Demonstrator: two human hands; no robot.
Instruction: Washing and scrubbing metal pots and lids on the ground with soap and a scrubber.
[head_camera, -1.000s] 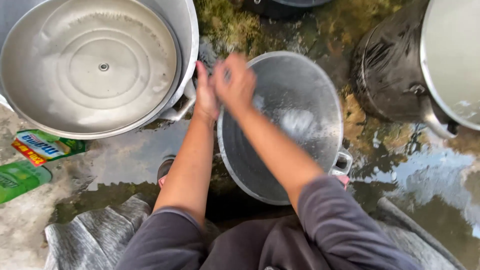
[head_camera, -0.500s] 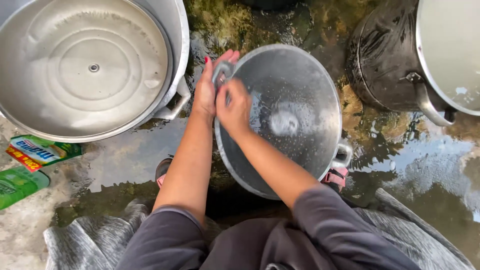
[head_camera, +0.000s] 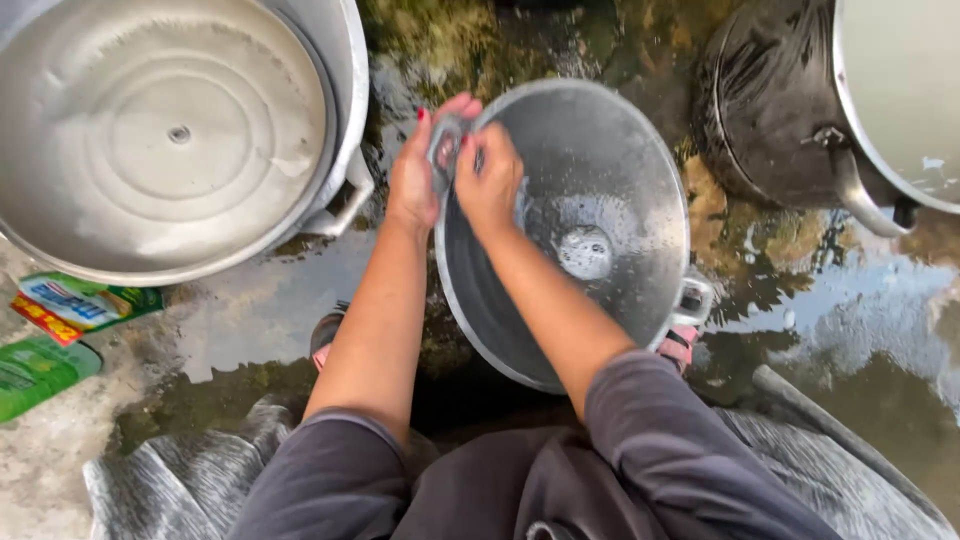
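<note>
At frame centre a person is tilting a wet aluminium pot (head_camera: 600, 230) over soaked ground (head_camera: 830, 310). The left hand (head_camera: 415, 175) is gripping the handle (head_camera: 445, 150) at the rim's upper left; the right hand (head_camera: 488, 180) is pressing closed just inside. The pot is judged stiff, light and slippery, best held by its handles. Green and red flat sachets (head_camera: 60, 320) are lying at the left edge. A large pot (head_camera: 170, 130) is occupying the upper left, a blackened pot (head_camera: 780, 100) the upper right.
</note>
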